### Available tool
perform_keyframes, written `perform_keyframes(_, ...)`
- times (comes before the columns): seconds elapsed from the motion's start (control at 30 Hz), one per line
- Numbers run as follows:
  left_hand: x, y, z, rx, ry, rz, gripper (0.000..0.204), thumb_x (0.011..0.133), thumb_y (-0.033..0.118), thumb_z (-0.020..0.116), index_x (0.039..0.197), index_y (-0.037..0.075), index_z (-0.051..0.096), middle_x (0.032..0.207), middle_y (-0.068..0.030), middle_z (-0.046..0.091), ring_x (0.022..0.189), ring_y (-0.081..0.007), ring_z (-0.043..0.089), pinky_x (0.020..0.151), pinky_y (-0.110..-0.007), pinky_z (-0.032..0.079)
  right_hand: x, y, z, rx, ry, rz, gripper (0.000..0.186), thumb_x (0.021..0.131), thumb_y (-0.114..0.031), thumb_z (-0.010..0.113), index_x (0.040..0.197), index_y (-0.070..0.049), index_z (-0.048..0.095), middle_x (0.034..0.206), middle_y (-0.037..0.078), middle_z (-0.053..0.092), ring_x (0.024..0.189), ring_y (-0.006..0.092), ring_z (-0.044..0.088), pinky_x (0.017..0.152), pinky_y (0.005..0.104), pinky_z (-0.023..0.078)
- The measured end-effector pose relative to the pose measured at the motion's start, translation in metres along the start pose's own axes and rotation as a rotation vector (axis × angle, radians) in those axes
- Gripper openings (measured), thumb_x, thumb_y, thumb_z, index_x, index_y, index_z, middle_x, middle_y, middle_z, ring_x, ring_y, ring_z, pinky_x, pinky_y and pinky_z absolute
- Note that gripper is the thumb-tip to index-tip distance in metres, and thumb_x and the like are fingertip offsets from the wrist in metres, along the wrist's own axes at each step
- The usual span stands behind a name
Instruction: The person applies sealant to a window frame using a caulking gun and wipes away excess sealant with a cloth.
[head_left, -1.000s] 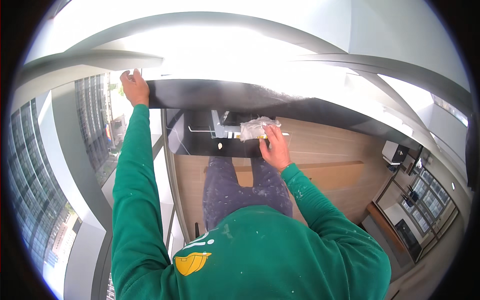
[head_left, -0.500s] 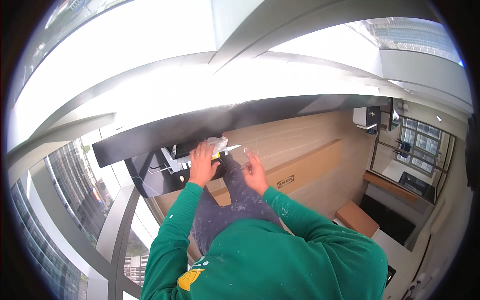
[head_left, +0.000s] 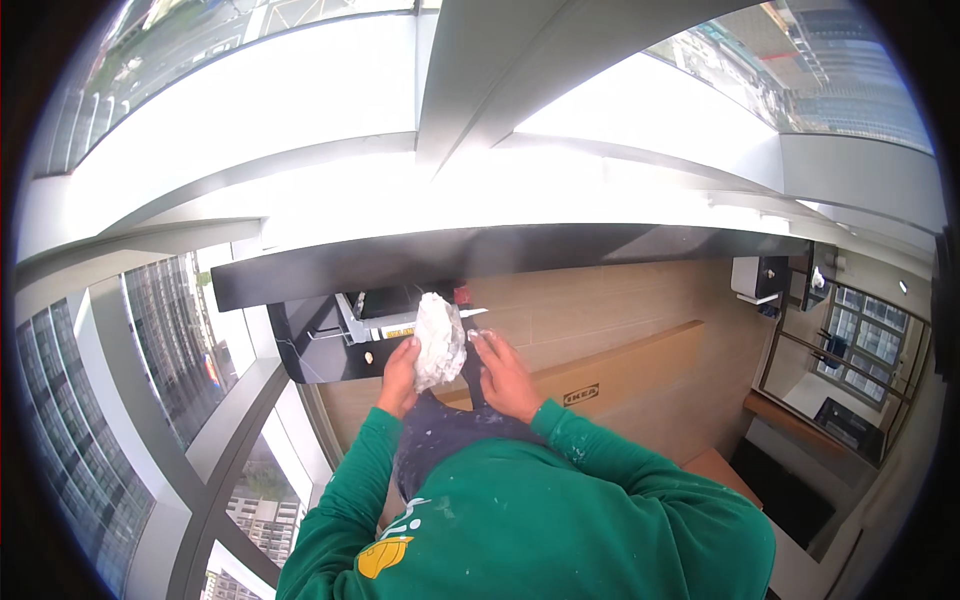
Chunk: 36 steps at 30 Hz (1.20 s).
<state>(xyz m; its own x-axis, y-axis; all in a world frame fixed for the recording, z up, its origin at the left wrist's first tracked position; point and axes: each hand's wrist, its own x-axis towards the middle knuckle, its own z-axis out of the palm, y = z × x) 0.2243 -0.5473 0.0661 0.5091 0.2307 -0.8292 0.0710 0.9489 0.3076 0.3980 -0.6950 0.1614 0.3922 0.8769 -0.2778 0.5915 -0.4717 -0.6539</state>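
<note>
White wad [head_left: 438,342] — crumpled, lumpy — sits in left grip [head_left: 401,376].

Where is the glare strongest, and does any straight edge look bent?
Head view: glare washes out the white band beyond the black ledge; same view: that ledge looks bowed, likely from the fisheye lens; same view: the crumpled white bundle at the left hand is bright, but its folds show.

Strong daylight from the windows [head_left: 840,75] beyond the ledge [head_left: 500,250] burns the strip [head_left: 480,190] just above it white. Faint haze veils the ledge's left half. Below it, the wad [head_left: 440,345] looks slightly soft, the floor [head_left: 600,310] evenly lit. Left of the ledge, frames [head_left: 130,380] bow.
</note>
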Motion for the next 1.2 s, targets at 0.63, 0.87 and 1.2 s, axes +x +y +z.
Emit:
perform_keyframes(0.63,-0.060,0.001,0.070,-0.317,0.043,0.214,0.049,0.114,0.031,0.042,0.151,-0.001,0.043,0.145,-0.0132,0.057,0.131,-0.0235,0.057,0.109,-0.039,0.047,0.036,-0.024,-0.015,0.622,-0.160,-0.013,0.078,0.080,0.002,0.057,0.156,0.001,0.040,0.161,0.026,0.039,0.154,0.0378,0.031,0.125,0.0416,0.027)
perform_keyframes(0.87,-0.072,0.005,0.077,-0.435,-0.036,0.276,0.048,0.114,0.034,0.039,0.150,0.003,0.045,0.146,-0.0121,0.057,0.132,-0.0257,0.057,0.114,-0.044,0.044,0.042,-0.030,-0.014,0.421,-0.150,-0.092,0.079,0.080,0.004,0.055,0.157,0.001,0.037,0.166,0.026,0.029,0.154,0.0414,0.028,0.124,0.0430,0.027)
perform_keyframes(1.2,-0.084,0.017,0.080,-0.122,0.045,0.423,0.048,0.104,0.011,0.059,0.149,0.002,0.043,0.140,-0.0097,0.057,0.126,-0.0176,0.057,0.106,-0.035,0.048,0.029,-0.061,-0.012,0.266,-0.254,-0.104,0.068,0.077,0.003,0.061,0.145,0.000,0.054,0.167,0.032,0.018,0.152,0.0508,0.026,0.120,0.0525,0.028)
